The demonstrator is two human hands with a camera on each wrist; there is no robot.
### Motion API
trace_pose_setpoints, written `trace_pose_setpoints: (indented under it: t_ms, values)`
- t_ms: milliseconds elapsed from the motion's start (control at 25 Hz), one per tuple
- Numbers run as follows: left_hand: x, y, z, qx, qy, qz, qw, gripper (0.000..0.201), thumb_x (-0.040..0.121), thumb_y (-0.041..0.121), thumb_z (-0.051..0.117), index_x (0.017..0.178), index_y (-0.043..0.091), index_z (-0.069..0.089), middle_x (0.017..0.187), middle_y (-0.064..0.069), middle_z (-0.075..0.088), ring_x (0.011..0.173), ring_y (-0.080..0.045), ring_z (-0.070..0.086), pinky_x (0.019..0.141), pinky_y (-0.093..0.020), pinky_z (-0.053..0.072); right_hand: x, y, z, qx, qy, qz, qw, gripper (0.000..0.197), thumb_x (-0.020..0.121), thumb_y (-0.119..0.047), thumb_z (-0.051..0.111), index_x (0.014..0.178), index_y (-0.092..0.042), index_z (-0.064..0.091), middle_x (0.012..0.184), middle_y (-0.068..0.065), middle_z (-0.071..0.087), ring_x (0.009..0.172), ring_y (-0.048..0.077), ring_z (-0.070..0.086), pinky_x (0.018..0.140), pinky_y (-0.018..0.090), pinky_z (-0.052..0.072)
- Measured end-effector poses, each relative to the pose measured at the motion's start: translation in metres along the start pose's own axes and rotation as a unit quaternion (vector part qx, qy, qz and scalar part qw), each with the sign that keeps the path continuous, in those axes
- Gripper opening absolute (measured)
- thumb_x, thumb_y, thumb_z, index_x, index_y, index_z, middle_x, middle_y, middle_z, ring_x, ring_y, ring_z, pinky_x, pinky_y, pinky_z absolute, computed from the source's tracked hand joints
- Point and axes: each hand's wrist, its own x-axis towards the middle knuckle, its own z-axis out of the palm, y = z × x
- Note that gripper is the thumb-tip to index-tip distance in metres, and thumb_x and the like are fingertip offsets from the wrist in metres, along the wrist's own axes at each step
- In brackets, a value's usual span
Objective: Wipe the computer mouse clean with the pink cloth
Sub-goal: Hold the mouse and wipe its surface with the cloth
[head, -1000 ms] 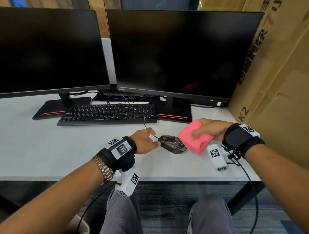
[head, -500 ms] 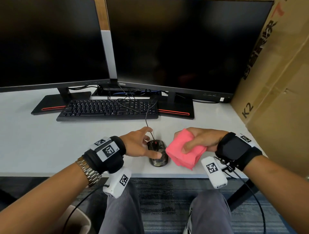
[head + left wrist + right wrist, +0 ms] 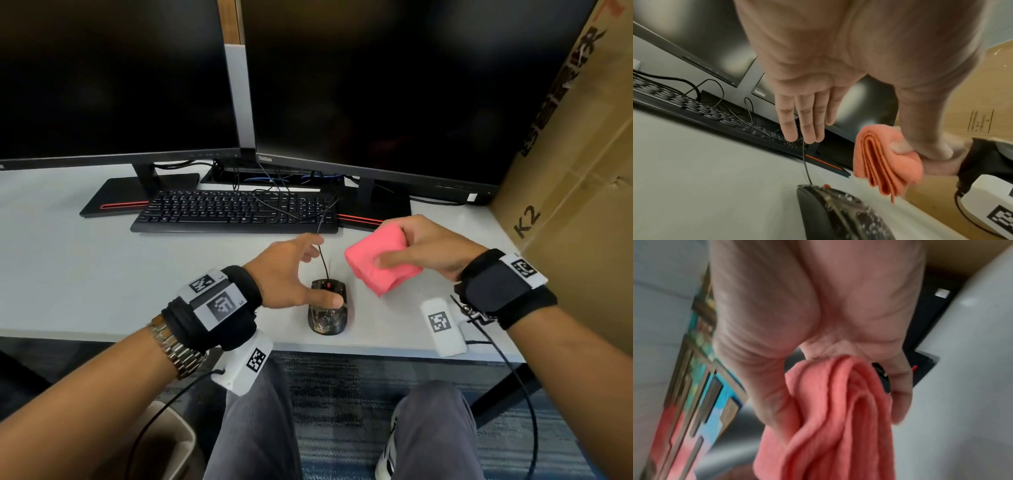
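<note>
A black computer mouse (image 3: 327,320), speckled with pale grime, lies near the front edge of the white desk (image 3: 85,274), nose pointing at the keyboard. My left hand (image 3: 301,274) is open: its thumb rests across the mouse's back, and the straight fingers (image 3: 807,116) hover over the cord (image 3: 322,257). The left wrist view shows the mouse (image 3: 838,211) close below the palm. My right hand (image 3: 404,255) grips the folded pink cloth (image 3: 376,274) between thumb and fingers, held just above the desk right of the mouse, not touching it. The cloth (image 3: 838,418) fills the right wrist view.
A black keyboard (image 3: 236,210) lies behind the mouse with loose cables across it. Two dark monitors (image 3: 113,78) (image 3: 394,85) stand at the back. A large cardboard box (image 3: 582,171) walls off the right side. My knees are below the desk edge.
The mouse has turned from lying slantwise to pointing straight away and sits nearer the front edge. My left fingers have spread off it, leaving the thumb. The cloth has lifted slightly.
</note>
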Motion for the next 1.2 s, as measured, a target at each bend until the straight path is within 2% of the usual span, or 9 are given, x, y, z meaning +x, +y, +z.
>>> trace_pose_setpoints:
  t_ms: [120,240,360,560,720,840,960,1080,1200]
  values:
    - [-0.002,-0.004,0.017,0.020,-0.063,-0.037,0.997,0.119,0.055,0.055,0.086,0.149,0.023,0.022,0.146,0.002,0.044,0.133,-0.014,0.043,0.111,-0.037,0.039,0.012,0.004,0.015,-0.118,0.027,0.003,0.993,0.020,0.074,-0.008,0.079,0.088,-0.009,0.065,0.083,0.005,0.066,0.075,0.018,0.063,0.066,0.034,0.050]
    - [-0.005,-0.008,0.030,0.047,-0.083,-0.043,0.995,0.125,0.055,0.050,0.088,0.152,0.019,0.016,0.150,-0.003,0.039,0.136,-0.020,0.040,0.113,-0.036,0.035,0.020,0.008,0.026,-0.125,0.009,0.033,0.992,0.015,0.078,-0.007,0.075,0.078,-0.013,0.061,0.074,-0.001,0.063,0.067,0.013,0.060,0.064,0.031,0.048]
    - [-0.004,-0.010,0.035,0.055,-0.069,-0.041,0.995,0.125,0.056,0.046,0.089,0.152,0.016,0.015,0.151,-0.005,0.038,0.137,-0.022,0.039,0.113,-0.034,0.034,0.031,0.014,0.030,-0.111,-0.002,0.067,0.992,0.013,0.079,-0.007,0.072,0.091,-0.007,0.068,0.084,0.006,0.068,0.078,0.020,0.065,0.073,0.035,0.051]
    - [-0.005,-0.013,0.042,0.042,-0.038,-0.043,0.997,0.122,0.056,0.047,0.089,0.151,0.019,0.018,0.149,-0.006,0.041,0.135,-0.023,0.041,0.112,-0.034,0.035,0.041,0.016,0.031,-0.094,0.011,0.092,0.991,0.012,0.080,-0.007,0.071,0.079,-0.017,0.064,0.080,0.004,0.066,0.079,0.021,0.064,0.074,0.034,0.050]
    - [-0.006,-0.016,0.044,0.027,-0.023,-0.038,0.999,0.119,0.056,0.046,0.089,0.151,0.020,0.021,0.146,-0.005,0.045,0.133,-0.022,0.043,0.112,-0.036,0.036,0.045,0.017,0.033,-0.099,-0.001,0.100,0.990,0.010,0.079,-0.010,0.074,0.085,-0.014,0.068,0.081,0.005,0.069,0.081,0.023,0.066,0.075,0.036,0.053]
    - [-0.007,-0.016,0.045,0.023,-0.019,-0.035,0.999,0.120,0.056,0.045,0.089,0.151,0.019,0.021,0.147,-0.005,0.045,0.134,-0.022,0.043,0.112,-0.035,0.035,0.044,0.015,0.034,-0.108,-0.018,0.099,0.989,0.024,0.075,-0.024,0.085,0.092,-0.014,0.071,0.093,0.005,0.075,0.087,0.022,0.072,0.082,0.038,0.058]
    - [-0.008,-0.016,0.044,0.022,-0.018,-0.033,0.999,0.119,0.056,0.044,0.089,0.151,0.018,0.022,0.147,-0.005,0.045,0.134,-0.022,0.043,0.112,-0.034,0.035,0.041,0.012,0.034,-0.128,-0.049,0.090,0.986,0.037,0.063,-0.034,0.093,0.088,-0.022,0.069,0.086,-0.005,0.074,0.081,0.013,0.069,0.070,0.029,0.054]
    - [-0.009,-0.015,0.044,0.025,-0.017,-0.032,0.999,0.119,0.056,0.045,0.089,0.151,0.017,0.022,0.147,-0.006,0.045,0.134,-0.022,0.044,0.112,-0.035,0.036,0.043,0.014,0.036,-0.153,-0.050,0.098,0.982,0.057,0.050,-0.037,0.097,0.095,-0.018,0.068,0.089,-0.002,0.073,0.085,0.017,0.068,0.070,0.032,0.054]
    - [-0.009,-0.014,0.044,0.029,-0.017,-0.031,0.999,0.119,0.056,0.044,0.089,0.150,0.017,0.023,0.146,-0.006,0.046,0.133,-0.022,0.045,0.111,-0.032,0.036,0.045,0.014,0.038,-0.160,-0.045,0.090,0.982,0.041,0.061,-0.026,0.094,0.092,-0.016,0.070,0.085,0.001,0.073,0.079,0.019,0.070,0.067,0.031,0.055]
